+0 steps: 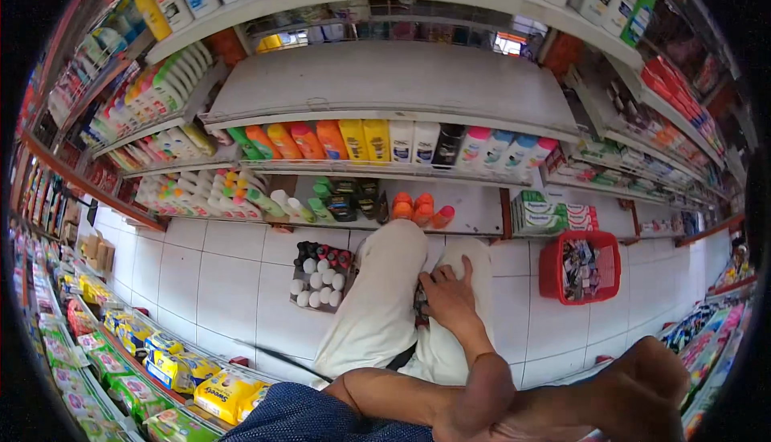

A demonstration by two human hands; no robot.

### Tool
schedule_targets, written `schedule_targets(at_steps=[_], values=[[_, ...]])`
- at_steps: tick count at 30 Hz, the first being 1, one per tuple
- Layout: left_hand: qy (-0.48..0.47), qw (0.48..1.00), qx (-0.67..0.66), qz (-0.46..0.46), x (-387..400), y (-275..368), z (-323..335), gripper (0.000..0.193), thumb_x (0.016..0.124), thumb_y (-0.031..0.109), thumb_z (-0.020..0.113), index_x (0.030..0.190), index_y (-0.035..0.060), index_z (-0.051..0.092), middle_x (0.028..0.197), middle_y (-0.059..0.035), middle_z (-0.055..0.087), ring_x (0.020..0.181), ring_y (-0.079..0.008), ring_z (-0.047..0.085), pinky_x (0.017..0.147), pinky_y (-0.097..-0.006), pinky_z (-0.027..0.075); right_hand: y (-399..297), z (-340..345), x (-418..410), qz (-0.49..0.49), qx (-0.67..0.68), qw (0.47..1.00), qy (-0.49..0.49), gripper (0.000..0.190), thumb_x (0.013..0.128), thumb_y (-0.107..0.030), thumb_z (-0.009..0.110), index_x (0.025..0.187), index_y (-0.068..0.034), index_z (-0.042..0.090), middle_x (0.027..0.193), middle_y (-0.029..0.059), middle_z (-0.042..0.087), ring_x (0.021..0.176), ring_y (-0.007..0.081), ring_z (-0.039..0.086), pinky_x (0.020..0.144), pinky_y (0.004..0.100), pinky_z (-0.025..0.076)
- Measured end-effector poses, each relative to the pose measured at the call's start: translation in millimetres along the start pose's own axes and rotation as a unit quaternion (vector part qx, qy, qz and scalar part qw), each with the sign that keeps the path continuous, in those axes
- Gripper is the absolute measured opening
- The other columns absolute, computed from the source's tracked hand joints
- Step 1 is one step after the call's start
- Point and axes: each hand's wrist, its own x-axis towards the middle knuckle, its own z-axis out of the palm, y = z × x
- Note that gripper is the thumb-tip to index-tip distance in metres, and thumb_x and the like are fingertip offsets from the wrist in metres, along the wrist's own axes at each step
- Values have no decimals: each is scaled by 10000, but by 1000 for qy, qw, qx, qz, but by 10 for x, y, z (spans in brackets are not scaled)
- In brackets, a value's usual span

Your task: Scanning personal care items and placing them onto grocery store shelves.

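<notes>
My left hand (449, 294) rests palm down on the inner side of my off-white trousers (385, 279), near the knee, with its fingers spread. A small dark patterned thing (420, 309) shows beside its fingers, between my legs; what it is cannot be told. My right arm (602, 388) crosses the bottom of the view, close to the camera and blurred. Its hand lies about where the two arms overlap, and its fingers are not clear. On the floor left of my legs stand bottles with white caps (316, 282) and several with dark or red caps (325, 254).
A red plastic basket (549, 273) of small packets stands right on the tiled floor (229, 273). Ahead, a shelf unit (391, 84) holds shampoo bottles (364, 141), orange-capped bottles (421, 208) and toothpaste boxes (539, 213). Yellow packs (226, 394) line the shelf behind on the left.
</notes>
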Motion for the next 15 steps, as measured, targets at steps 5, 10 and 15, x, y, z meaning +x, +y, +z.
schedule_targets(at_steps=[5,10,15], values=[[11,999,20,-33,29,-134,-38,725,979,647,445,1310,8,528,1260,-169,540,1141,-274,554,992,-444,452,94,-1,-54,-2,10,999,33,644,693,-328,842,1254,-117,605,1157,66,656,1243,251,524,1170,668,88],[13,997,44,-58,86,-177,-48,702,990,628,441,1318,13,530,1263,-169,551,1141,-273,563,993,-434,452,171,21,-74,-2,32,998,46,634,687,-331,843,1235,-112,614,1133,64,661,1225,250,532,1166,669,91],[7,996,57,-75,173,-168,-67,679,1001,608,438,1326,19,531,1265,-168,562,1141,-273,572,994,-424,453,226,25,-84,3,39,998,44,623,687,-332,841,1223,-105,620,1133,65,661,1217,252,537,1164,671,88]])
